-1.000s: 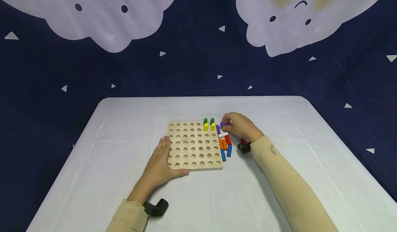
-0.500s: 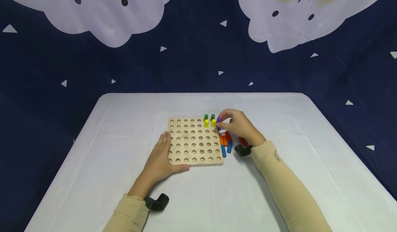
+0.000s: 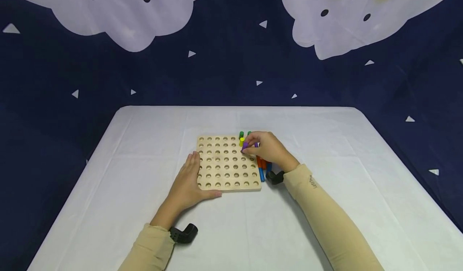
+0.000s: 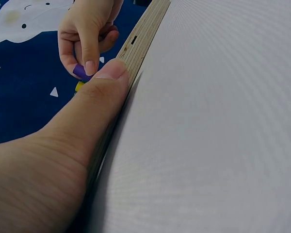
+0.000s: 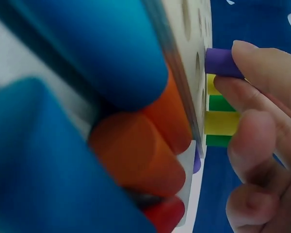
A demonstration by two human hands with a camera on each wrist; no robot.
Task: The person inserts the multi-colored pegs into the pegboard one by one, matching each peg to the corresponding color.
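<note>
A wooden pegboard (image 3: pixel 228 164) with rows of round holes lies on the white table (image 3: pixel 325 150). Green pegs (image 3: pixel 241 134) and a yellow peg (image 3: pixel 242 141) stand upright at its far right corner. My right hand (image 3: pixel 265 148) pinches a purple peg (image 3: pixel 245 145) over the board, just in front of the yellow peg; the right wrist view shows the purple peg (image 5: pixel 222 63) between fingertips above a hole. My left hand (image 3: pixel 188 186) rests flat against the board's left edge, thumb (image 4: pixel 104 82) pressed on the board's edge (image 4: pixel 143 34).
Loose orange pegs (image 3: pixel 261 163) and blue pegs (image 3: pixel 261 176) lie beside the board's right edge, with another purple peg (image 3: pixel 256 144) partly under my right hand. Close up, orange pegs (image 5: pixel 145 150), blue pegs (image 5: pixel 102 43) and a red peg (image 5: pixel 165 213) fill the right wrist view. A dark starry backdrop (image 3: pixel 231 74) hangs behind.
My right hand has carried the purple peg leftward from the loose pile onto the board, near the yellow pegs. The left hand has stayed against the board.
</note>
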